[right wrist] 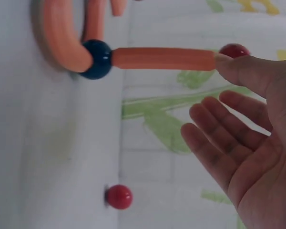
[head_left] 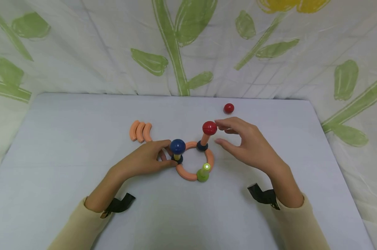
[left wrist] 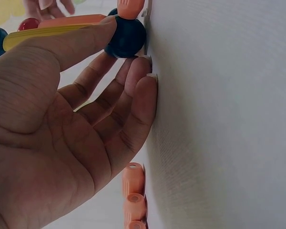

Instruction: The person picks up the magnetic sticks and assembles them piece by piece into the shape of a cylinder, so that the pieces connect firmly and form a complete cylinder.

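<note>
Orange rod [head_left: 205, 139] — upright, red ball [head_left: 210, 128] topmost

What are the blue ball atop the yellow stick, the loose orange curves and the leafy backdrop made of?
Blue ball: glossy, perhaps hard plastic or painted metal, judging by its light reflections.
Loose orange curves: likely moulded plastic, satin-looking, with grooves and small end holes.
Leafy backdrop: seemingly thin fabric or sheeting, fairly dull, given its soft creases.

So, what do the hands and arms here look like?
They are a person's: the left hand and right hand are bare, with no gloves or rings showing. The sleeves are long and beige, and a curved black attachment juts out near the end of each.
</note>
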`<state>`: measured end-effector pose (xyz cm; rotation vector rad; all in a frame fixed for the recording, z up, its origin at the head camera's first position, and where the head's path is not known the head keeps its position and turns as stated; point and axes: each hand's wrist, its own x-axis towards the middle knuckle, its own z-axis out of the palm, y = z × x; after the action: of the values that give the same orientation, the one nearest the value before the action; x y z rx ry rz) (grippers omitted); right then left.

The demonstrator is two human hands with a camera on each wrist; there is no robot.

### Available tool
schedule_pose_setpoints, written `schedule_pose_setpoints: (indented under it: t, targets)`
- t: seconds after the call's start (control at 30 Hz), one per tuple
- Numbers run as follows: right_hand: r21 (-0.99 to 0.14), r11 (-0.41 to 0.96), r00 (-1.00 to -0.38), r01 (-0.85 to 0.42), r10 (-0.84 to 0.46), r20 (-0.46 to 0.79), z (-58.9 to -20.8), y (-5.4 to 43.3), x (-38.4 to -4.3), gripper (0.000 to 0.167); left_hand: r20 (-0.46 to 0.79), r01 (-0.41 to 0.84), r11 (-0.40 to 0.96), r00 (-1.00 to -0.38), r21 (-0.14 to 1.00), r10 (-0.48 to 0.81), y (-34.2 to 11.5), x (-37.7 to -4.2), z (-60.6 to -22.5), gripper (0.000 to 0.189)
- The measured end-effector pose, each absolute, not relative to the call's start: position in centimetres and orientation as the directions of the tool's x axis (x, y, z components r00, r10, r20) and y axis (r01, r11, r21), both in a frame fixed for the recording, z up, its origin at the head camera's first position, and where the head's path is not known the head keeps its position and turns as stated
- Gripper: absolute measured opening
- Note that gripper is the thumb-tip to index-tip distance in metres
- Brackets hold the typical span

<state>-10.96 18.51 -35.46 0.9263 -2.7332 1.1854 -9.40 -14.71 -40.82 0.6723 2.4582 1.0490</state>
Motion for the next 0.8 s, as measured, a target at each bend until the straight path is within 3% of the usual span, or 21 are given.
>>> schedule_pose_setpoints:
  t: [0.33, 0.8]
  targets:
    - [-0.691, 0.586, -0.876, -0.423, -0.461, 0.145, -38.6, 19.0, -8.4, 0.038, -0.170, 0.266, 0.620, -0.816, 0.738, 0.552, -14.7, -9.3, -40.6, 0.022]
    - [-0.682, 0.624, -0.889, -0.381, -0.450, 0.085, -40.5, 18.1, -7.3, 0.038, -0.167, 0.266, 0.612, -0.814, 0.745, 0.557, -14.6, -9.3, -40.6, 0.022]
